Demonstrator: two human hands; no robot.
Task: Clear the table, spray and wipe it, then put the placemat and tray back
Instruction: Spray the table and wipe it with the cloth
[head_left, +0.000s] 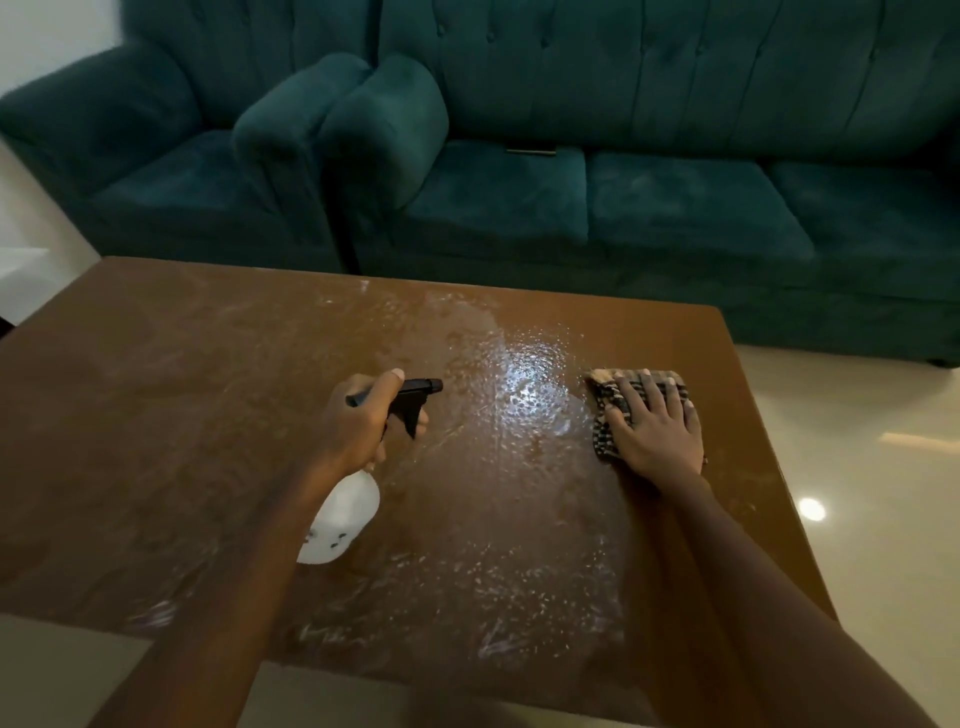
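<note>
The brown wooden table (156, 415) fills the lower view; its top is wet with spray droplets, thickest in the middle and glinting under a light. My left hand (363, 421) grips the black trigger head of a white spray bottle (343, 514), held above the table's centre with the nozzle pointing right. My right hand (654, 426) lies flat with spread fingers, pressing a dark striped cloth (608, 410) onto the table near its right edge. No placemat or tray is in view.
A dark green velvet sofa (675, 208) stands just beyond the table's far edge, with a matching armchair (156, 182) to its left. A small thin brass-coloured object (530, 151) lies on a sofa seat. Glossy pale floor tiles (857, 467) surround the table.
</note>
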